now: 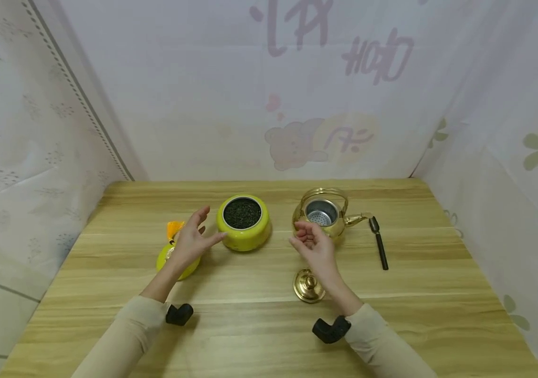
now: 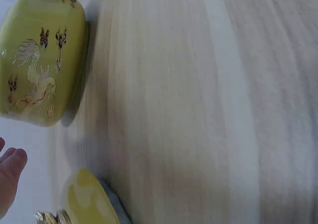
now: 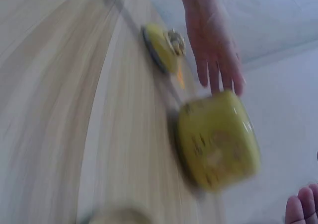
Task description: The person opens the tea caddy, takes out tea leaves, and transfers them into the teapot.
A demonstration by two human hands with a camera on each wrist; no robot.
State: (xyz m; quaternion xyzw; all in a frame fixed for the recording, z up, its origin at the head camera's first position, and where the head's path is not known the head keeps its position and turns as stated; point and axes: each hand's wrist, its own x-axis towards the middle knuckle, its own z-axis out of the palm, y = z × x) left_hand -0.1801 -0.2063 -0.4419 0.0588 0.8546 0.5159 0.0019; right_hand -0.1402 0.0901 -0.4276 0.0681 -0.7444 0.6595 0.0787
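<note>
An open yellow tea jar [image 1: 244,223] full of dark leaves stands mid-table. My left hand [image 1: 196,237] hovers just left of it with fingers spread, holding nothing; beneath it lies the yellow jar lid [image 1: 176,262] with an orange tassel [image 1: 173,229]. My right hand [image 1: 308,241], its fingers loosely curled and empty, is in front of a lidless golden teapot [image 1: 324,214] with a metal strainer inside. In the left wrist view the jar [image 2: 39,60] and lid [image 2: 89,199] show. The blurred right wrist view shows the jar [image 3: 218,139] and my left hand [image 3: 211,40].
The teapot's golden lid [image 1: 307,285] lies on the wooden table [image 1: 439,294] near my right forearm. A black-handled scoop [image 1: 380,242] lies right of the teapot's spout. Pale patterned curtains close in the table at the back and on both sides.
</note>
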